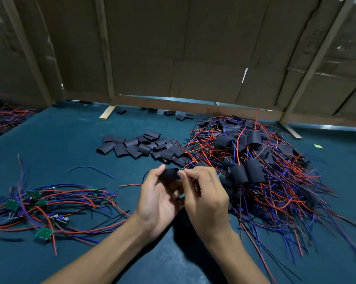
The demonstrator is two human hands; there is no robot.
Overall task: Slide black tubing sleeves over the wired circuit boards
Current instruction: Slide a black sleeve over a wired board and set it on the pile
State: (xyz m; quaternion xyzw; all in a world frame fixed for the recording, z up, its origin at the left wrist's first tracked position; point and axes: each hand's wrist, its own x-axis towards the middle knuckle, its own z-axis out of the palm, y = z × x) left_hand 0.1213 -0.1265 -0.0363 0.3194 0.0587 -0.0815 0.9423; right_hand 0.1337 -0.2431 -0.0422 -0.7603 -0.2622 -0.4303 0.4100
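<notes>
Now sleeve [168,173] between both hands [160,198]

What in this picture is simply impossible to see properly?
Head view only:
- Board in the sleeve: nearly all hidden by the sleeve and the fingers of both hands, left and right.
- Board components: too small and blurred.
- Boards in the finished pile: covered by sleeves.
- Far-left wire pile: cut off by the edge.
</notes>
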